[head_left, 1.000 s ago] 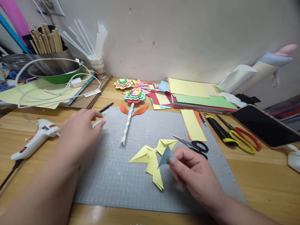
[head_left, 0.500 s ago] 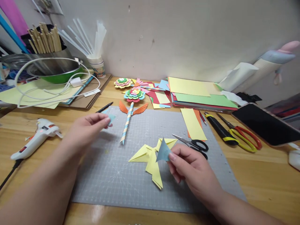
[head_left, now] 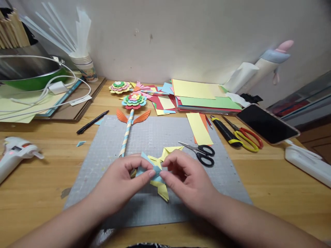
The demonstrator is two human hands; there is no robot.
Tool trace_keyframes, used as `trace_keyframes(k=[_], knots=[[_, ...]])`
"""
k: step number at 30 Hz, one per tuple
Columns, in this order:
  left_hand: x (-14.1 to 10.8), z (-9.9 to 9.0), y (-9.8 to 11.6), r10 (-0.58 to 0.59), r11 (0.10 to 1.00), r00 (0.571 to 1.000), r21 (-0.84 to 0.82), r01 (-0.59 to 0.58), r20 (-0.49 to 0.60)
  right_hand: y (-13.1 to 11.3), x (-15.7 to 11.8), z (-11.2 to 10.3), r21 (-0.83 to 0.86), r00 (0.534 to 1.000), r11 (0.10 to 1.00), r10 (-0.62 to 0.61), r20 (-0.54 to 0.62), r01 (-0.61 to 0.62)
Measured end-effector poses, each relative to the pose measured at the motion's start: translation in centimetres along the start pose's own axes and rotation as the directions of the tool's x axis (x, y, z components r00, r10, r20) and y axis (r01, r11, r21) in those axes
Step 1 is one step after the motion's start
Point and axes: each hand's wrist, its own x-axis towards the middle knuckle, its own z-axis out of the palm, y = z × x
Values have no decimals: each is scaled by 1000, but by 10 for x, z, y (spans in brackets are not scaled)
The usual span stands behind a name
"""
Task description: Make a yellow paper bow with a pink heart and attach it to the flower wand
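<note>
White tag (head_left: 80,100) noted at ten o'clock (print unreadable); pointed blue paper (head_left: 157,169) is finger-pinched by left hand (head_left: 124,181) and right hand (head_left: 190,182).

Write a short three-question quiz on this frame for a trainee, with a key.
1. Choose one: what colour is the paper pinched in the left hand?
a) red
b) blue
c) black

2. True or false: the black-handled scissors lie on the grey mat.

3. Fill in: from the person's viewpoint, the glue gun lies to the ____ of the grey mat.

Key: 1 b; 2 true; 3 left.
</note>
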Motion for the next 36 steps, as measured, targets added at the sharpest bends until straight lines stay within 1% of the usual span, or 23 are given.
trace_keyframes(k=[2,4,6,7,8,10,12,13,14,16,17,18,19,20,21,22,23,24,25,27,31,34,36], knots=[[-1,2,-1,35,997,999,68,-35,0,-1,2,1,-31,999,998,-47,26,48],[-2,1,-3,67,992,998,111,-65,-19,-3,4,1,17,999,999,-52,3,52],[-1,-7,-7,91,986,989,147,-74,-116,-3,6,-3,146,995,989,16,-98,-1],[0,-15,-10,90,982,974,179,-52,-206,-3,8,-6,226,985,973,73,-158,-36],[2,-25,-14,76,974,945,227,-2,-318,-2,9,-9,304,969,950,136,-208,-68],[9,-48,-26,-15,928,854,310,205,-520,1,12,-17,428,940,897,234,-247,-110],[16,-71,-37,-123,861,783,326,389,-609,5,14,-22,519,929,844,289,-231,-134],[19,-79,-42,-133,809,759,373,454,-637,7,16,-24,550,928,821,310,-205,-153],[21,-84,-44,-98,763,752,436,477,-652,9,16,-24,571,926,801,333,-177,-179],[21,-84,-43,86,709,732,557,431,-676,10,17,-23,592,924,773,364,-120,-228],[19,-78,-39,194,718,717,595,362,-670,10,17,-22,592,923,766,373,-95,-249],[16,-68,-33,279,755,687,595,275,-671,10,16,-20,591,925,763,374,-73,-262],[12,-55,-27,320,805,697,572,157,-642,8,14,-18,589,928,761,370,-51,-271],[7,-41,-20,283,885,759,465,29,-587,6,13,-15,586,929,759,369,-27,-285],[2,-26,-13,198,953,853,297,-53,-483,4,10,-13,593,932,751,363,-4,-290],[-3,-12,-7,124,987,928,138,-80,-352,2,8,-10,601,933,738,359,35,-306],[-7,1,-3,73,997,970,20,-71,-231,-1,6,-7,616,929,717,363,69,-326],[-10,10,-1,50,996,987,-62,-60,-153,-3,4,-5,635,931,695,346,115,-337],[-12,17,0,26,992,995,-121,-37,-92,-5,2,-3,652,927,672,348,142,-352],[-13,23,-1,-25,978,1000,-205,23,-8,-8,0,-1,666,911,634,365,190,-393],[-8,17,-7,-115,927,988,-347,146,107,-9,2,-3,603,871,632,406,277,-487],[-4,15,-10,-124,852,968,-476,217,218,-7,4,-6,560,851,640,413,326,-525],[-3,15,-12,-102,792,952,-557,253,288,-6,4,-7,543,840,641,408,357,-542]])
